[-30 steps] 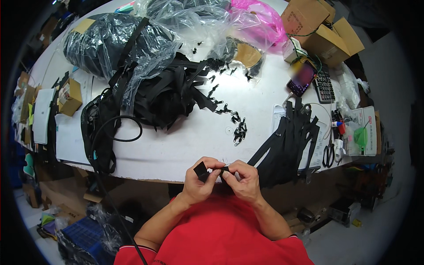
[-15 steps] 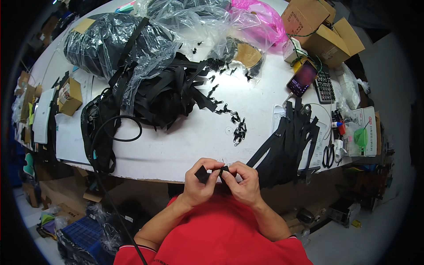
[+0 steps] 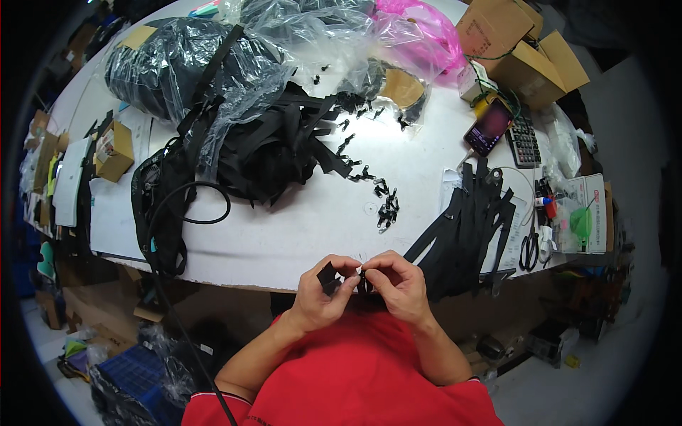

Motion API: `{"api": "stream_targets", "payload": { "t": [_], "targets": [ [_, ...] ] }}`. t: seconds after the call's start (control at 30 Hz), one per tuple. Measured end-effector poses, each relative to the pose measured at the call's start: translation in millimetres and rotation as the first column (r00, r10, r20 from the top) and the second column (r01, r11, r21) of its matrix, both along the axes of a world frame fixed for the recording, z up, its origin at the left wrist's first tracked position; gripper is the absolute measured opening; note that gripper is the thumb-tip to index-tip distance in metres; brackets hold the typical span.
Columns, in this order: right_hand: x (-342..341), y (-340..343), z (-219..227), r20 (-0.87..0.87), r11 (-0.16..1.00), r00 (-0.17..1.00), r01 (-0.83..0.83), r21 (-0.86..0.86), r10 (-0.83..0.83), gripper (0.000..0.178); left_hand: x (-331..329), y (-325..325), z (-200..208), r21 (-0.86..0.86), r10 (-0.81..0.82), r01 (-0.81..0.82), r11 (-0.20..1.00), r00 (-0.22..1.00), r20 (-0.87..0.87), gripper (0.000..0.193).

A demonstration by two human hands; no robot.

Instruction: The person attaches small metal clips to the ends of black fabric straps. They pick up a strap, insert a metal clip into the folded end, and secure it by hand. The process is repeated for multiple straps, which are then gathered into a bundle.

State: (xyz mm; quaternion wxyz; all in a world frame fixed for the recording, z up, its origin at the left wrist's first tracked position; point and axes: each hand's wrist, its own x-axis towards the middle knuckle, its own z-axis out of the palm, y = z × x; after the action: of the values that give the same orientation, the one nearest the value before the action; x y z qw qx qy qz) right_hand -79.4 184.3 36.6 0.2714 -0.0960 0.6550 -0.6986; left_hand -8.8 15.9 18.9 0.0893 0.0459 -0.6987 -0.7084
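Observation:
Just over the table's near edge, my left hand point(image 3: 320, 301) is closed around a black zipper strip point(image 3: 327, 275), whose folded end sticks up beside the palm. My right hand point(image 3: 401, 290) pinches at the same spot, fingertips close to the left thumb. A small dark piece sits between the two hands; the fingers mostly cover it, and whether it is a slider or the strip's end I cannot tell. Ahead of the hands lies a trail of small black zipper sliders point(image 3: 388, 210). A bundle of black zipper strips point(image 3: 472, 231) hangs over the edge by my right hand.
A large heap of black strips point(image 3: 259, 160) and plastic-wrapped rolls point(image 3: 167, 67) fill the left and back. A black cable point(image 3: 186, 186) loops over the left side. To the right are a phone point(image 3: 488, 128), calculator point(image 3: 523, 142), scissors point(image 3: 529, 250) and cardboard boxes point(image 3: 529, 67).
My right hand has shifted slightly to the right, and its fingers have changed their pinch. The left hand stays nearly in place, still holding the strip.

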Motion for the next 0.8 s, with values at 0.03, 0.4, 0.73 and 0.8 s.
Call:
{"api": "stream_targets", "payload": {
  "t": [0.03,0.4,0.73,0.8],
  "targets": [
    [-0.3,0.8,-1.1,-0.059,1.0,0.998,-0.01,0.018,0.011,0.009,0.8,-0.3,0.4,0.033,-0.016,0.015,0.999,0.999,0.033,0.019],
    [-2.8,-0.5,10.2,-0.286,0.98,0.952,-0.048,0.195,0.104,0.008,-6.3,-13.7,14.4,0.069,-0.19,0.183,0.981,0.973,0.13,0.027],
    [8.9,-2.7,1.4,-0.088,0.998,0.996,0.036,0.059,-0.03,0.009,-5.9,-12.0,13.2,-0.081,-0.116,0.122,0.989,0.99,0.075,0.028],
    [9.7,-4.4,1.9,-0.086,0.998,0.996,0.042,0.045,-0.038,0.009,-6.6,-10.8,14.3,-0.093,-0.106,0.111,0.989,0.993,0.055,0.028]
  ]
}}
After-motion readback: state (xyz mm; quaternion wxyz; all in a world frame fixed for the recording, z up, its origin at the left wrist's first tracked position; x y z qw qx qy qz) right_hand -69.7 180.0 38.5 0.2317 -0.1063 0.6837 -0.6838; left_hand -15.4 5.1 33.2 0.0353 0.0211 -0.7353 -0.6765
